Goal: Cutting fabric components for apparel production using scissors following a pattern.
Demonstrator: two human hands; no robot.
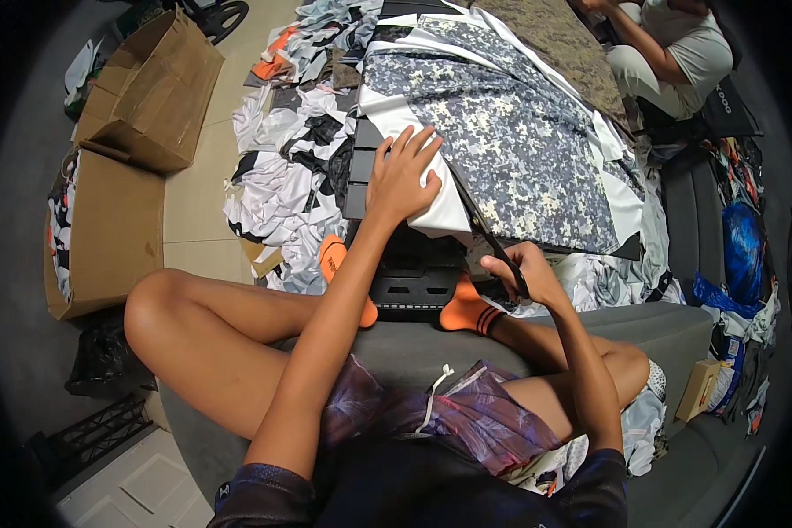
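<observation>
A large piece of grey-blue camouflage fabric (510,132) with white borders lies over a dark slatted table (361,167) in front of me. My left hand (402,180) presses flat on the white border at the near left corner, fingers spread. Black-handled scissors (493,239) are in my right hand (526,271), its fingers wrapped round the handles. Their blades point away and to the left, along the line between the white border and the camouflage print. Whether the blades are fully closed is hard to see.
White and dark fabric scraps (282,185) heap up left of the table. Open cardboard boxes (119,220) stand further left. Brown patterned fabric (546,35) lies at the far side, near another person (669,62). A blue plastic bag (742,255) sits at the right.
</observation>
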